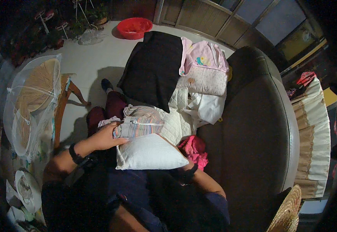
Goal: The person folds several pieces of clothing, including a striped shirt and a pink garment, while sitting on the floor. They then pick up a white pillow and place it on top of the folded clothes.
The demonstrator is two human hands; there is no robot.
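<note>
On the lap lies a small white pillow [151, 152] with a striped cloth cover [141, 124] at its far side; a white zipper runs along the cover. My left hand [107, 136] grips the cover's left edge, its thumb at the pillow's border. At the pillow's right corner, my right hand [189, 166] is mostly hidden beneath it, so its fingers cannot be made out. Beyond the cover are a black cloth [154, 66], a white quilted cloth [177, 124], a folded pink cloth [206, 58] and a speckled pale cloth [204, 79]. A bright pink cloth [194, 150] lies beside my right forearm.
A dark sofa [249, 124] bounds the right side. To the left stands a wooden stool [62, 110] near a plastic-wrapped straw fan or hat [38, 90]. A red basin [134, 28] rests on the tiled floor ahead. A woven straw item [286, 211] is at lower right.
</note>
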